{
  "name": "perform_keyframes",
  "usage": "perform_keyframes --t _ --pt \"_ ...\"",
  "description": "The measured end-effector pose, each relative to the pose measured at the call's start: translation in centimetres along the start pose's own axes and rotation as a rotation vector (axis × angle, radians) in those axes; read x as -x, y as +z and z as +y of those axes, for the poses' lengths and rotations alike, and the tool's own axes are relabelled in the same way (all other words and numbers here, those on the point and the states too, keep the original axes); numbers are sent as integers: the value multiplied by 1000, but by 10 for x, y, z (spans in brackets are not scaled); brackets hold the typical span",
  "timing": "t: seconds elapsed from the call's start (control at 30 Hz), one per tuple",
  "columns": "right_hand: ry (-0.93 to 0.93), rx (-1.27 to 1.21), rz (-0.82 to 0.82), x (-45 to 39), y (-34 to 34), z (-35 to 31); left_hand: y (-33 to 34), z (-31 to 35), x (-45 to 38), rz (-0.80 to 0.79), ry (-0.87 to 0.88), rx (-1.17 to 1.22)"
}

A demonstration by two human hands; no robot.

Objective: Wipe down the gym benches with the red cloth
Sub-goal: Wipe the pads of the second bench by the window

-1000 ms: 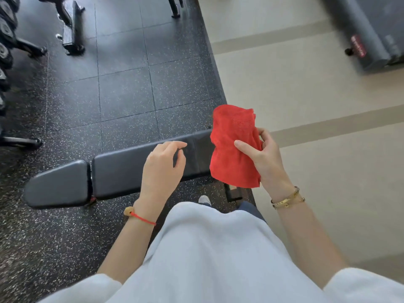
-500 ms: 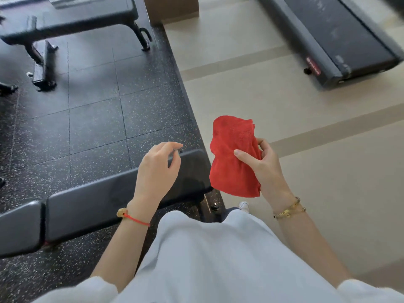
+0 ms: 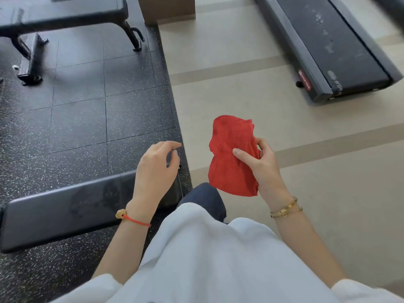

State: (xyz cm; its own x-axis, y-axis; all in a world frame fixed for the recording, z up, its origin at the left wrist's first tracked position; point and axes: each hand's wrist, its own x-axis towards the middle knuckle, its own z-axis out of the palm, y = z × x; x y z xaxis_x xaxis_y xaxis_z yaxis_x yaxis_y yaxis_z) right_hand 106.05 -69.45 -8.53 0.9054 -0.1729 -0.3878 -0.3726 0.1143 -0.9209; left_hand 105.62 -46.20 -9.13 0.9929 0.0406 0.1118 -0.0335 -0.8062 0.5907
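The red cloth [image 3: 231, 156] hangs bunched in front of me over the beige floor, and my right hand [image 3: 262, 165] grips it, thumb across its front. My left hand [image 3: 156, 169] hovers above the right end of the near black gym bench [image 3: 70, 208], fingers loosely curled, holding nothing. That bench's pad runs off to the lower left and shows faint damp smears. A second black bench [image 3: 65, 13] stands on its metal legs at the far upper left.
Black speckled rubber tiles [image 3: 83, 119] cover the floor on the left, beige floor [image 3: 240, 88] with darker stripes lies to the right. A treadmill deck [image 3: 332, 47] sits at the upper right. A brown cabinet base [image 3: 166, 7] stands at the top centre.
The view has swung right and up: the near bench slid toward the lower left, and the far bench and treadmill came further into view. My right hand keeps hold of the cloth.
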Motion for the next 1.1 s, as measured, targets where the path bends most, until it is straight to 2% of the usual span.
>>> perform_keyframes --t 0.2,0.37,0.8,1.1 --pt "17 15 -30 -61 -1 -15 18 3 -49 27 -54 -18" --pt "14 32 -83 -136 25 -31 26 -13 -109 75 -115 -24" --pt "-30 66 -274 -369 179 -145 -18 -83 -350 196 -200 -95" --pt "-10 97 -328 -484 269 -184 -38 -132 -484 223 -255 -104"
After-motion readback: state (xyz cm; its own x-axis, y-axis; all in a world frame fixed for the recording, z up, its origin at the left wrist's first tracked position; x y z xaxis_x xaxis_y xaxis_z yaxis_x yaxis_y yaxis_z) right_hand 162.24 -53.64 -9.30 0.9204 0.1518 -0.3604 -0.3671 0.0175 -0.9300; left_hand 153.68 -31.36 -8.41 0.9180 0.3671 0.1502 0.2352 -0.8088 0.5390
